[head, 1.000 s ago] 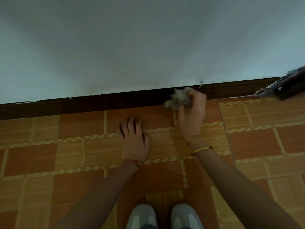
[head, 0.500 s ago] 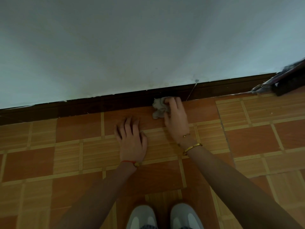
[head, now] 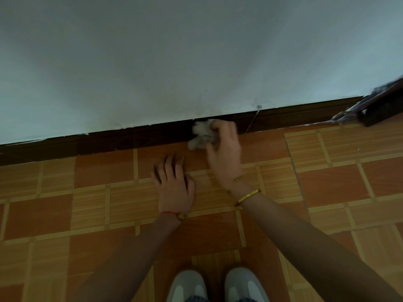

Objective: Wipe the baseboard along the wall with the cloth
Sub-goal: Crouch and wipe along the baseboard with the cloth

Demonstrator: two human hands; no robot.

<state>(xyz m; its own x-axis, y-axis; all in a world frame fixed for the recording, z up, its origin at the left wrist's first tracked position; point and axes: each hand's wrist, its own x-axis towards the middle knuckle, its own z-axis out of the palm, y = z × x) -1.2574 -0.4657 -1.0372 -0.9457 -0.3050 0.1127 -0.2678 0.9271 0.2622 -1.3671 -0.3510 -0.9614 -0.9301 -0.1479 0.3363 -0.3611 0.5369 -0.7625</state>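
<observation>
Our right hand [head: 224, 155] grips the bunched cloth [head: 202, 134] and presses it against the dark baseboard [head: 130, 136] where it meets the tiled floor [head: 327, 182]. Half a second ago the cloth sat lower, nearer the floor edge; a second ago it was further right along the board, close to the thin wire [head: 253, 120] leaning on it. So the stroke is travelling leftward with small up-and-down scrubs. Our left hand [head: 174, 186] lies flat on the floor, fingers loosely spread and holding nothing, unmoved as a brace. We judge the stretch by the wire done and the long run of baseboard to the left not yet wiped.
</observation>
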